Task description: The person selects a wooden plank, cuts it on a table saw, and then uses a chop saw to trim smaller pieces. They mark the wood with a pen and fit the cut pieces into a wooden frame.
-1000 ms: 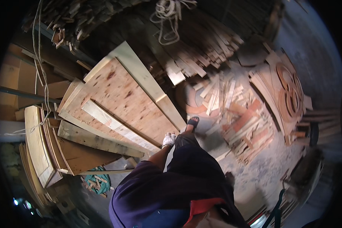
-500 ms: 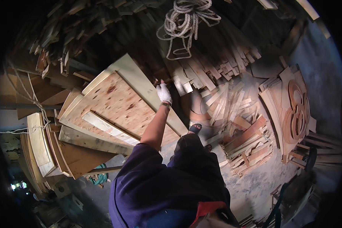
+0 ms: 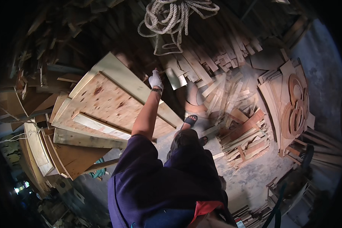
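My left hand [image 3: 155, 81], in a white glove with a dark band at the wrist, reaches out beside the far right edge of a pale board [image 3: 109, 68]. One finger points away from me; the others look curled, and whatever they may hold is hidden. Next to the hand, a blotchy plywood sheet [image 3: 110, 104] leans in a stack with the pale board, and a narrow whitish strip [image 3: 98, 125] lies across its lower part. Beside my right hip a small skin-toned patch [image 3: 222, 183] may be part of my right hand; its fingers cannot be made out.
Coiled rope [image 3: 167, 17] hangs at the top. Wood offcuts [image 3: 247, 144] lie heaped on the floor to my right, with curved cut panels [image 3: 292, 106] beyond. Brown sheets [image 3: 78, 157] lean at left. My sandalled foot [image 3: 191, 120] stands near the stack.
My view has shifted, and the rope and stack sit farther left. My gloved left hand has moved a little farther out, with a finger showing more clearly. A skin-toned patch now shows by my right hip.
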The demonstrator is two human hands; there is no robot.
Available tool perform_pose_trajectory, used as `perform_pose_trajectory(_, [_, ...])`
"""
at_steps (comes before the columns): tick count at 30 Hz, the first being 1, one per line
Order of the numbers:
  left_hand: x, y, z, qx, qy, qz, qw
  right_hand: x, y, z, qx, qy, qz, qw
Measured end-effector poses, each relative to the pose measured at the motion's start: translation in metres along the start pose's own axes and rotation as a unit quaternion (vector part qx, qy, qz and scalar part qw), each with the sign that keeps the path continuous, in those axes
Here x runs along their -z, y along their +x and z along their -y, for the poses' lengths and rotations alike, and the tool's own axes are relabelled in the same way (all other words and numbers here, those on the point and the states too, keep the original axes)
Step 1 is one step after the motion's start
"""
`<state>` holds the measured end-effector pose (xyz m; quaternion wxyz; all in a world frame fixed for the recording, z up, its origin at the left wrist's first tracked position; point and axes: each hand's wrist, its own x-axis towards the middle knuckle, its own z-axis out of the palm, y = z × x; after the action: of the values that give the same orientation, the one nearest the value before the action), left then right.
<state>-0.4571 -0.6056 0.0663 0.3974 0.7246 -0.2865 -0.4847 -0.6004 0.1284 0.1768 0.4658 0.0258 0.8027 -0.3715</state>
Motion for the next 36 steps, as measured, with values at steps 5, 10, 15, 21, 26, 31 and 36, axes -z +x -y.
perform_pose_trajectory(5, [-0.032, -0.001, -0.047, 0.041, 0.258, -0.049, 0.964, 0.020, -0.032, -0.019, -0.003, -0.048, -0.019, 0.999])
perform_pose_trajectory(10, [-0.046, 0.054, -0.044, 0.054, 0.231, -0.048, 0.970, 0.045, -0.054, -0.031, -0.067, -0.007, -0.067, 0.996])
perform_pose_trajectory(15, [-0.050, 0.086, -0.032, 0.052, 0.153, -0.055, 0.985, 0.062, -0.041, -0.058, -0.093, -0.093, -0.097, 0.987])
perform_pose_trajectory(21, [-0.084, 0.103, -0.002, 0.030, -0.015, -0.030, 0.999, 0.054, -0.041, -0.034, -0.124, -0.182, -0.046, 0.974])
perform_pose_trajectory(26, [-0.048, 0.177, 0.089, -0.192, -0.459, 0.238, 0.834, 0.088, 0.033, 0.002, -0.032, -0.359, 0.106, 0.927])
perform_pose_trajectory(31, [-0.109, -0.121, 0.066, 0.283, -0.656, 0.125, 0.689, 0.089, 0.062, 0.039, 0.141, -0.543, 0.093, 0.823])
perform_pose_trajectory(36, [-0.029, -0.250, 0.114, 0.278, -0.393, 0.201, 0.853, 0.003, 0.144, 0.215, 0.425, -0.606, 0.088, 0.667])
